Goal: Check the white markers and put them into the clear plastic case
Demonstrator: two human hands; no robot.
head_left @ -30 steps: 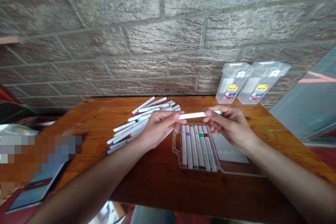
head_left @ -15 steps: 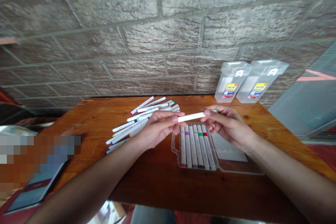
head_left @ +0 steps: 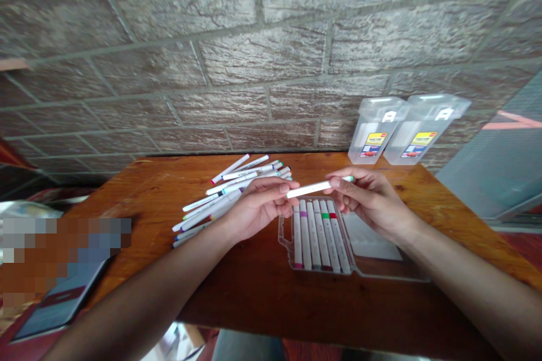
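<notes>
Clock directions are taken from the held marker. At the far left, toward eight o'clock, lies a flat dark-edged device (head_left: 63, 299), partly hidden by a pixelated patch. At nine o'clock, a loose pile of white markers (head_left: 212, 201) with ends in various colors fans out over a brown wooden surface (head_left: 237, 293); some cross over one another, and the left forearm covers part of the pile.

Beside the pile, the person's left hand (head_left: 258, 208) pinches the near end of one white marker (head_left: 315, 188) between thumb and fingers. The marker is raised in front of the body, nearly level, its right end slightly higher. The right hand (head_left: 372, 194) pinches it toward the other end, thumb against the barrel, and a green tip shows past the fingers.

Below, at six o'clock, a clear plastic case (head_left: 284, 236) lies open on the surface. Six white markers (head_left: 315, 237) stand side by side in it; purple, green and red bands show on some. Its clear lid spreads toward four o'clock, with a white sheet (head_left: 372, 240) over part of it.

At two o'clock, two translucent containers (head_left: 367, 134) with yellow and blue labels stand side by side before a stone-block wall (head_left: 262, 62).
</notes>
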